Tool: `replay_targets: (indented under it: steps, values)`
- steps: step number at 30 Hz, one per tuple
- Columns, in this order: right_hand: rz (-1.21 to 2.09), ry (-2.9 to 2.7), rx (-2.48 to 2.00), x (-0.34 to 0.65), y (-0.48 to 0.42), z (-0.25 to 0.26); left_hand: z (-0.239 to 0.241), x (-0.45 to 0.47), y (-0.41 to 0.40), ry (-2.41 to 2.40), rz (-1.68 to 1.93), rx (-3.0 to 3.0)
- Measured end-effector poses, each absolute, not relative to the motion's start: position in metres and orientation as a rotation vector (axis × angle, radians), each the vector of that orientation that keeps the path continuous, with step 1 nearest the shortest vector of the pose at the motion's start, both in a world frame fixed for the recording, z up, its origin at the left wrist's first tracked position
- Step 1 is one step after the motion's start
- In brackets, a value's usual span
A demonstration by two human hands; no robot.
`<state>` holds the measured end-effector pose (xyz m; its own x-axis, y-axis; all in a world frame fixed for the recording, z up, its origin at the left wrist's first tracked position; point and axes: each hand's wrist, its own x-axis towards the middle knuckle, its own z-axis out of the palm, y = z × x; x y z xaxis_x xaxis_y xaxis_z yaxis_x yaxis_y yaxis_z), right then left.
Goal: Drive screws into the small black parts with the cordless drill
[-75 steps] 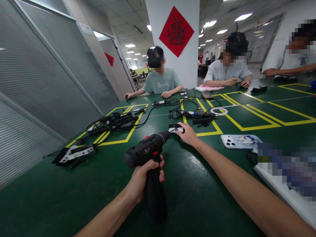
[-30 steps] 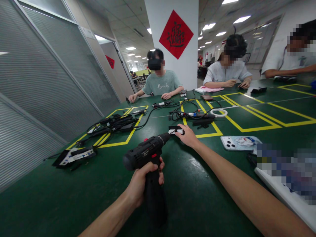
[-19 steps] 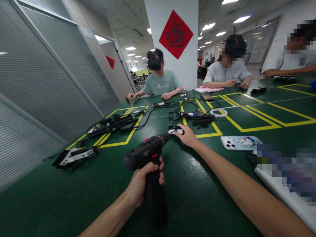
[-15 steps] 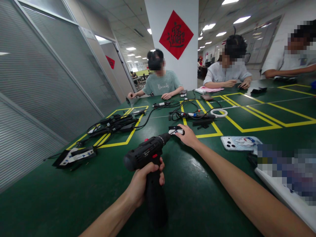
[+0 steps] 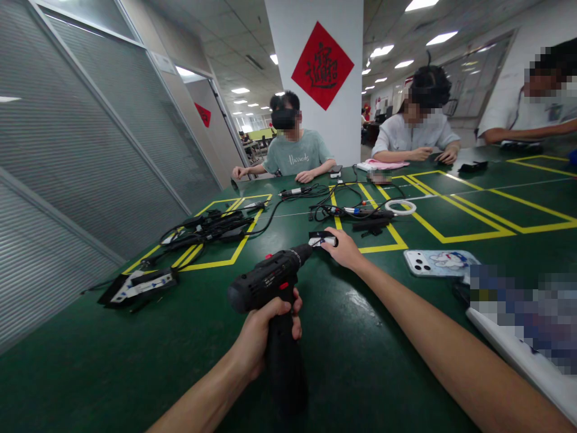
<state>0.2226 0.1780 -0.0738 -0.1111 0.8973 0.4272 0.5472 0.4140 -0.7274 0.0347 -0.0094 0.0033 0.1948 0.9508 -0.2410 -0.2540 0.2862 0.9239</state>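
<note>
The black cordless drill (image 5: pixel 270 288) is up off the green table (image 5: pixel 135 361), gripped by its handle in the person's left hand (image 5: pixel 265 337), fingers wrapped tight around the grip just under the red trigger. Its nose points away from the person, and the chuck tip meets a small black and white part (image 5: pixel 322 239) lying on the table near a yellow taped line. The right hand (image 5: pixel 345 248) is stretched out to that part, fingers closed on it and pinning it against the tabletop at the drill's tip; whether the bit actually sits in the part is too small to tell. Just to the right of that arm lies a phone in a pale cartoon case (image 5: pixel 439 262), face down, near the table's edge. Further out, past the part, a tangle of black cables (image 5: pixel 347 207) spreads over the yellow lines with a white ring (image 5: pixel 400 207) beside it. Off to the left sits another heap of black leads and tools (image 5: pixel 207 225), and nearer the table's left edge a black and white tool (image 5: pixel 137 285) lies flat. Across the table three other people sit with their hands on the surface, in front of a white pillar bearing a red diamond sign (image 5: pixel 322 65).
</note>
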Motion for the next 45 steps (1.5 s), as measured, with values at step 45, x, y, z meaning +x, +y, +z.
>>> replay_targets:
  steps: [45]
  values:
    - [0.476,-1.799,-1.243,0.2237,0.1788,-0.0753,-0.0021,0.0331,-0.0084,0.98,1.013,0.906]
